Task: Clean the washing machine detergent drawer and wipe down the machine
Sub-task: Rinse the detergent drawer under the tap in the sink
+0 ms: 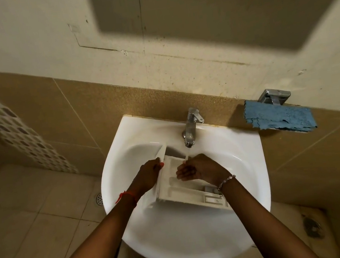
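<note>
Fingers [157, 164] of left hand [150, 172] grip one detergent drawer [173, 188] in one sink [181, 249].

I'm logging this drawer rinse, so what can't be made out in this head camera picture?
Head view: middle compartments of the white plastic detergent drawer, covered by the right hand.
Head view: drawer's left wall, partly under the gripping left hand.
Head view: residue in the drawer, too small to tell.
Head view: chrome wall holder, partly hidden by the blue cloth.
</note>
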`<state>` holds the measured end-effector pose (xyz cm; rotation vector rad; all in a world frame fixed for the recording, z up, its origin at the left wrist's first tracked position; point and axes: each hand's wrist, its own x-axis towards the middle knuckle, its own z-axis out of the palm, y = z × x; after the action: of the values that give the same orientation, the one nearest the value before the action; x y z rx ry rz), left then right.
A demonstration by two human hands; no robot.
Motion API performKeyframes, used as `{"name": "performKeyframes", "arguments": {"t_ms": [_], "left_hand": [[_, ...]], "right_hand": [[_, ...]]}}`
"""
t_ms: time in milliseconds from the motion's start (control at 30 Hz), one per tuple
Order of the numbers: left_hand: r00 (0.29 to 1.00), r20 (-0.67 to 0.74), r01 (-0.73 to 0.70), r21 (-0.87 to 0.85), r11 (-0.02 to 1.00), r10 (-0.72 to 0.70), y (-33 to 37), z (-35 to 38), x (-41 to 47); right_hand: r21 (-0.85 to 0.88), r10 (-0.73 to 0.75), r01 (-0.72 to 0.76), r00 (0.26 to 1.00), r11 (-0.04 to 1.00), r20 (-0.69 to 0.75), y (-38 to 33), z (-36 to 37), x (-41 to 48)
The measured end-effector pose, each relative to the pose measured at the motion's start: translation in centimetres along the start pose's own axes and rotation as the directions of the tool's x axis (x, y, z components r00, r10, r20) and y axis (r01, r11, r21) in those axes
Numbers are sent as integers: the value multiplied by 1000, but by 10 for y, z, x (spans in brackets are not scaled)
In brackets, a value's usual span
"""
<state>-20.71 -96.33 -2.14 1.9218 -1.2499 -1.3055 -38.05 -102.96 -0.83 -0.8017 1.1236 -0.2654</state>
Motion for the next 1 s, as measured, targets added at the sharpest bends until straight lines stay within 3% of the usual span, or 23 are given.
{"name": "performKeyframes", "arguments": {"t_ms": [67,167,233,400,567,667,767,833,900,1000], "left_hand": [[1000,8,3,6,1000,-3,1,-1,-1],[1000,14,8,21,1000,-8,3,-2,-3],[1000,11,8,27,1000,-9,4,-2,-3],[1000,12,10,19,1000,-11,4,-1,-3],[1000,10,-5,-18,1000,5,5,-2,-5],[1000,8,-9,0,1000,9,5,-1,-5],[1000,3,-11,8,1000,11,4,-2,-7],[1000,-1,-8,4,1000,8,5,-1,-7],[1000,1,-6,-15,1000,6,8,-1,-9],[1000,8,18,-60,998,-18,9,-2,-10]], "right_hand": [[299,19,-17,1000,954,-4,0,-12,8],[687,-13,21,1000,727,-17,1,-21,26],[770,-27,43,999,637,-33,1,-22,35],[740,-78,55,997,671,-4,7,-25,38],[575,-89,-14,985,818,151,1,-13,24],[315,-8,-67,973,947,231,1,-16,9],[12,161,-172,946,985,281,8,-31,-8],[-228,254,-209,948,951,190,13,-43,-15],[-444,243,-221,970,869,-7,15,-54,-19],[-405,25,-152,953,902,-300,23,-72,-16]]}}
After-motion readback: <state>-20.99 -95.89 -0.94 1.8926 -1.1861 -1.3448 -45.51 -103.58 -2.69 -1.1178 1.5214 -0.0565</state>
